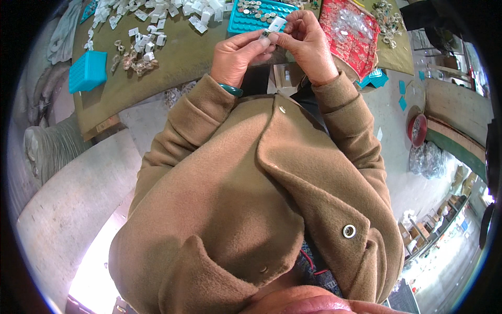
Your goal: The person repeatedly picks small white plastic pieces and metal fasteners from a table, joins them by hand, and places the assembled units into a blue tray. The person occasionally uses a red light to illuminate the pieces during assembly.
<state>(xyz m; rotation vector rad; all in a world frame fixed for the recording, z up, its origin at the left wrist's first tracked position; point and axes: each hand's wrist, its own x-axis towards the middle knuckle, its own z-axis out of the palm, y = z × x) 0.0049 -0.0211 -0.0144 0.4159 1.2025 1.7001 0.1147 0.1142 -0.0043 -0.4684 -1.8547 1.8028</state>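
Observation:
My left hand [239,54] and my right hand [309,46] meet fingertip to fingertip at the near edge of the table. A small white card-like tag [277,24] stands up at my right fingers, which are closed around its lower edge. Between the left thumb and fingers is a tiny dark, shiny piece [265,34], mostly hidden by the fingertips. Just beyond the hands lies a turquoise ribbed tray [238,25] with several round metallic pieces [267,17] in its rows.
White tags [198,23] are heaped at the far left, with tangled brownish pieces [140,65] nearer. A turquoise tray stack [88,72] sits at the left edge. Right of the hands, red patterned cloth [345,49] carries clear plastic bits [351,25]. A red bowl [417,130] stands on the floor.

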